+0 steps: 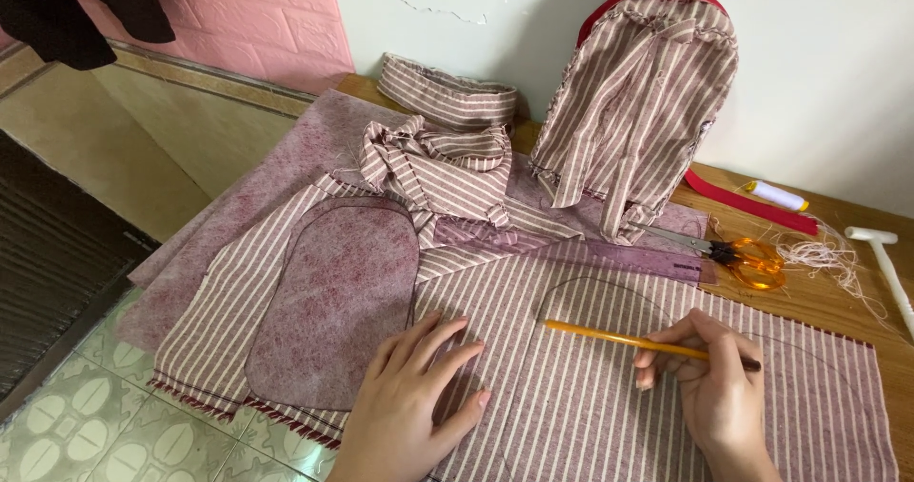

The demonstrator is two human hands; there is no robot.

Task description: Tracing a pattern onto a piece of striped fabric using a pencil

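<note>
pencil: the yellow pencil point(628, 340) lay nearly level across the striped cloth point(590, 387), its long axis running left to right, tip hidden inside the right hand point(709, 382)
right hand: fingers pinched shut on the pencil
left hand: the left hand point(414, 396) was spread flat on the cloth, fingers open, just left of the pencil's free end
drawn line: a curved line point(609, 287) was faint and hard to follow
cut off: both wrists ran out of the bottom edge

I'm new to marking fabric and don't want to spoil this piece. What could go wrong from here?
1. The striped fabric overhangs the table edge; only the left hand pins it flat, so it may slide or pucker and bend the drawn curve.
2. The pencil in the right hand lies nearly flat, so the line may wander.
3. The orange-handled scissors sit in loose threads and may snag.
</note>
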